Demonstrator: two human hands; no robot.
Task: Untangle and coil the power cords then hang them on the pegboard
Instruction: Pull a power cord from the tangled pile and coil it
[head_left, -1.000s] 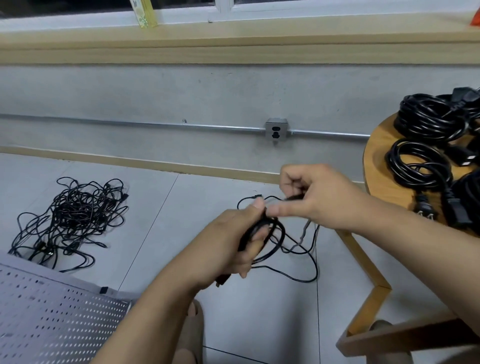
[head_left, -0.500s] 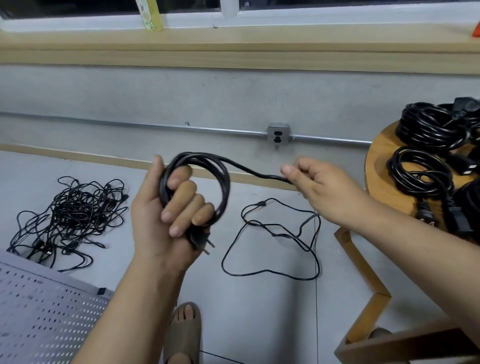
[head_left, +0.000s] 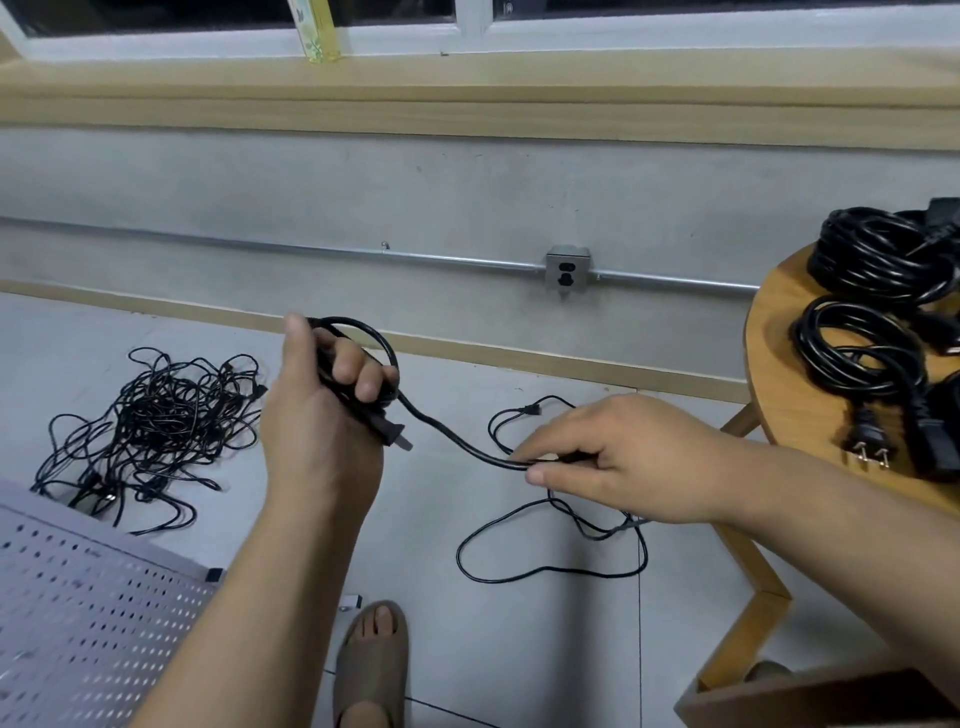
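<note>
Coiling: left hand (head_left: 311, 431) is gripping thick black power cord (head_left: 451, 434) loops; right hand (head_left: 623, 457) is pinching the tail, probably guiding the next loop.

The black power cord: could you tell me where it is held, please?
The left hand grips the power cord by its coiled loops near the plug; the right hand pinches its loose run.

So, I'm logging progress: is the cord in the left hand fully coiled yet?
Only partly coiled. The left hand grips loops of the power cord; an uncoiled tail runs to the right hand, which pinches it.
</note>
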